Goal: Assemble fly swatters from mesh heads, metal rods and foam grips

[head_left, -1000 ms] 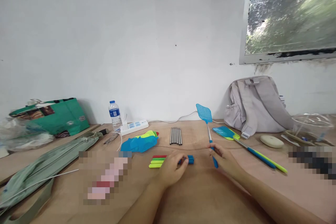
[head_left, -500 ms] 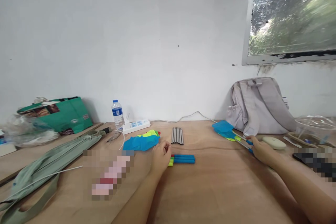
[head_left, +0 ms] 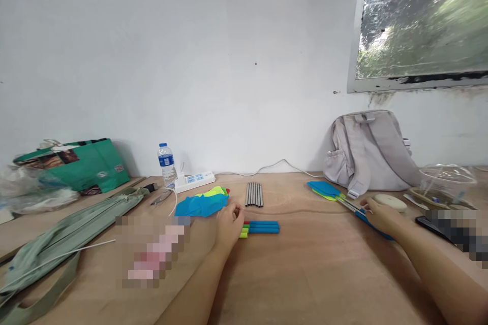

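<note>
**Swatters laid down, handles under left hand**

Head view: right hand (head_left: 381, 214) rests on fly swatters (head_left: 328, 190) lying on the surface (head_left: 312, 274), grip loose over their shafts. Left hand (head_left: 229, 223) curls on coloured handles (head_left: 261, 227), unclear if pinching. Judged next: lift one handle cleanly.

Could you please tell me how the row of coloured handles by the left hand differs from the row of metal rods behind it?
The coloured handles are blue, red, green and yellow plastic; the metal rods are plain grey. The coloured handles lie crosswise, left to right, while the metal rods point away toward the wall. The left hand rests on the handles' left ends; nothing touches the rods. Both sets lie flat on the wooden table, packed side by side.
</note>
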Action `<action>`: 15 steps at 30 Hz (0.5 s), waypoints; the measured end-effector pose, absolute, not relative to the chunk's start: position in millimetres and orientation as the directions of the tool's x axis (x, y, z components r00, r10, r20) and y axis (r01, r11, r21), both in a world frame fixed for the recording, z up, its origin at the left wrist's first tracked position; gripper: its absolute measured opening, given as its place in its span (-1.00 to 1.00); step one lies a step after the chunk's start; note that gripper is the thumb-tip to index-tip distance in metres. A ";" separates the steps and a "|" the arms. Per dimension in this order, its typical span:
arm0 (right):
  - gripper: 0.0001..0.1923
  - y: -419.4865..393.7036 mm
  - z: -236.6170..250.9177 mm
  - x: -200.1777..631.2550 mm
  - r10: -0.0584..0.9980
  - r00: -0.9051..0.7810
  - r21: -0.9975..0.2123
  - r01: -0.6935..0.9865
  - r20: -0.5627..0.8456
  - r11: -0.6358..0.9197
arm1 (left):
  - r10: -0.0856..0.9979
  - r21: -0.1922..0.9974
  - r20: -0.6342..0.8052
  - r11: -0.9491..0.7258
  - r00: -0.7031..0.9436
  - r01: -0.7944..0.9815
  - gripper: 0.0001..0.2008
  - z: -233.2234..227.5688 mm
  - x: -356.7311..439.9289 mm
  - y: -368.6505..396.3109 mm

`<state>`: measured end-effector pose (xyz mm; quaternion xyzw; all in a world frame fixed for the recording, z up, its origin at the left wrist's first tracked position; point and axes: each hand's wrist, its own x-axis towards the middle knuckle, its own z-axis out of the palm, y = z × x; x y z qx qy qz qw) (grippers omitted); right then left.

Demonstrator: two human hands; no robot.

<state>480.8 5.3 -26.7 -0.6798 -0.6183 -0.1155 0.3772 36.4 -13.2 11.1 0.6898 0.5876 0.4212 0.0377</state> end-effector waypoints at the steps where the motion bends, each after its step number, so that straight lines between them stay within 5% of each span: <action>1: -0.87 3.9 -22.4 473.3 0.754 0.186 -0.344 0.937 0.630 0.056 | 0.847 0.547 0.529 -0.295 -0.051 0.783 -0.86 11.1 36.5 -13.0; 6: -0.82 -8.4 -6.7 395.7 0.715 -0.128 -0.178 0.925 0.687 0.337 | 0.849 0.501 0.526 -0.260 -0.052 0.825 -0.86 10.1 36.2 -11.6; 10: -0.77 -11.5 -18.8 321.3 0.721 -0.373 -0.247 0.764 0.584 0.596 | 0.844 0.455 0.532 -0.208 -0.077 0.866 -0.86 12.2 31.3 -10.2; 15: -0.67 18.4 -31.0 265.7 0.732 -0.419 -0.347 0.681 0.538 0.645 | 0.819 0.409 0.560 -0.143 -0.124 0.901 -0.83 15.5 15.8 -6.1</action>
